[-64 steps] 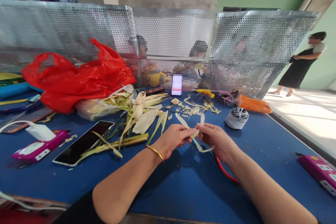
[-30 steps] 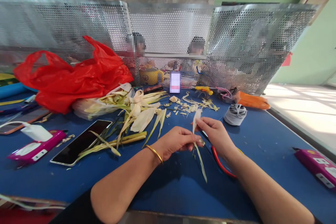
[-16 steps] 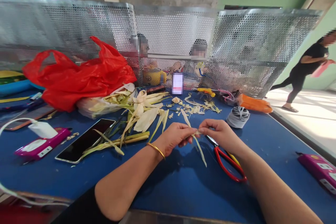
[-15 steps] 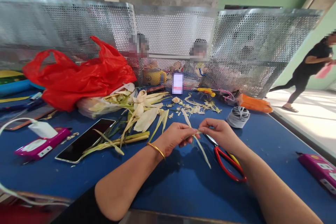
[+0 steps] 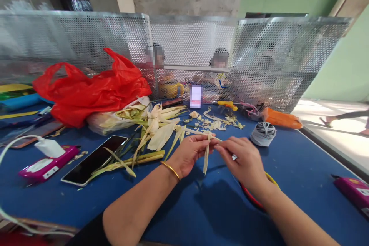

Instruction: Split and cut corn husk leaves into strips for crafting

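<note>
Blue tabletop (image 5: pixel 288 169), closed along the far edge by a perforated metal screen (image 5: pixel 187 42); blurred people seated beyond it.

Near the tabletop's middle, left hand (image 5: pixel 190 152), bangle (image 5: pixel 170 170) at the wrist, thumb and fingers pinched shut on the upper, knotted end of a pale strip (image 5: pixel 205 159). Just beside it, right hand (image 5: pixel 245 159), fingertips closed on the same strip from the other side, touching the left fingertips. Strip held clear of the tabletop, lower tail hanging loose between the hands.

Scissors (image 5: pixel 253 196) flat under the right wrist, largely hidden; only part of the red and yellow handles visible.

Left of the hands: leaves (image 5: pixel 155 127) heaped toward the far edge, phone (image 5: pixel 95 159) face up just beside the stalks, power bank (image 5: pixel 47 163) with white cable nearer the left edge. Red bag (image 5: pixel 92 88) at the far left, against the screen. Scraps (image 5: pixel 213 123) scattered beyond the hands. Spool (image 5: pixel 263 133) to the right of the scraps, well apart from the hands. Second pink device (image 5: pixel 353 192) at the right edge.
</note>
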Demonstrator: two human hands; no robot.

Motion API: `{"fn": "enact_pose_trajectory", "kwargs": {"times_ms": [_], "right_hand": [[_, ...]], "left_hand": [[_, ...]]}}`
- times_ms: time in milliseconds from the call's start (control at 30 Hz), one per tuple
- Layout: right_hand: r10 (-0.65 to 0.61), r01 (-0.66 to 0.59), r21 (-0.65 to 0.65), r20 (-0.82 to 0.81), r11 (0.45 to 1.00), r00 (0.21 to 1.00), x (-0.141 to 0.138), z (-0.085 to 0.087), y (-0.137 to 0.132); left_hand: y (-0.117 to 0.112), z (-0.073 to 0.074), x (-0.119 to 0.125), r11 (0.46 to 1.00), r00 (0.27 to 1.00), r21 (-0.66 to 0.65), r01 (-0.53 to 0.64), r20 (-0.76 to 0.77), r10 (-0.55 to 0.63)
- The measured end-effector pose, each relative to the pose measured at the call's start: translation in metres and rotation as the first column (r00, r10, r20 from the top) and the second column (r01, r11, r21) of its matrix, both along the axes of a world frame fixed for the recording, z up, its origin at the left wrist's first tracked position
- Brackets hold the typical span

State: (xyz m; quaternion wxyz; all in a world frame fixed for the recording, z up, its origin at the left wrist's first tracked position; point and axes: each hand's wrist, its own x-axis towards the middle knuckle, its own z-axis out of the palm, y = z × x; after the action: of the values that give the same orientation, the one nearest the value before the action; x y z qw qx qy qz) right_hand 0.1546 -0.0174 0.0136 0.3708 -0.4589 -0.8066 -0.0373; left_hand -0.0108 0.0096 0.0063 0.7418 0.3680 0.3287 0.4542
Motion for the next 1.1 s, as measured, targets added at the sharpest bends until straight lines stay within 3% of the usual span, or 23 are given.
{"fn": "enact_pose_trajectory", "kwargs": {"times_ms": [100,200,367,567,633,733,800,900,1100], "right_hand": [[-0.010,-0.029,-0.315,-0.122,0.949,0.992,-0.012,-0.017,0.003],[-0.037,-0.090,-0.453,-0.264,0.887,0.964,-0.019,-0.029,0.007],[0.067,-0.236,-0.448,-0.361,0.862,0.930,-0.020,-0.026,0.006],[0.137,-0.269,-0.457,-0.301,0.848,0.944,-0.015,-0.016,0.002],[0.101,-0.218,-0.399,-0.294,0.891,0.951,-0.011,-0.014,0.004],[-0.044,-0.038,-0.254,-0.309,0.967,0.950,-0.002,-0.012,0.010],[-0.068,0.001,-0.240,-0.273,0.971,0.959,0.003,-0.013,0.015],[0.002,-0.049,-0.295,-0.157,0.954,0.988,0.005,-0.016,0.019],[-0.026,0.024,-0.177,-0.013,0.984,1.000,0.004,-0.015,0.018]], "left_hand": [[0.000,-0.003,0.004,0.999,0.999,0.017,-0.042,0.027,0.041],[0.000,-0.006,0.006,0.998,0.998,0.013,-0.061,0.019,0.061],[0.001,-0.005,0.006,0.993,0.993,0.015,-0.118,0.004,0.118],[0.002,-0.007,0.006,0.991,0.992,0.030,-0.128,-0.014,0.128],[0.003,-0.007,0.004,0.991,0.991,0.026,-0.130,-0.023,0.131],[0.003,-0.004,0.000,0.993,0.993,-0.012,-0.116,-0.034,0.116],[0.002,-0.001,-0.001,0.995,0.994,-0.025,-0.096,-0.055,0.095],[-0.001,0.002,0.000,0.995,0.989,-0.026,-0.093,-0.121,0.089],[0.001,-0.004,0.007,0.967,0.938,0.035,-0.252,-0.236,0.253]]}}
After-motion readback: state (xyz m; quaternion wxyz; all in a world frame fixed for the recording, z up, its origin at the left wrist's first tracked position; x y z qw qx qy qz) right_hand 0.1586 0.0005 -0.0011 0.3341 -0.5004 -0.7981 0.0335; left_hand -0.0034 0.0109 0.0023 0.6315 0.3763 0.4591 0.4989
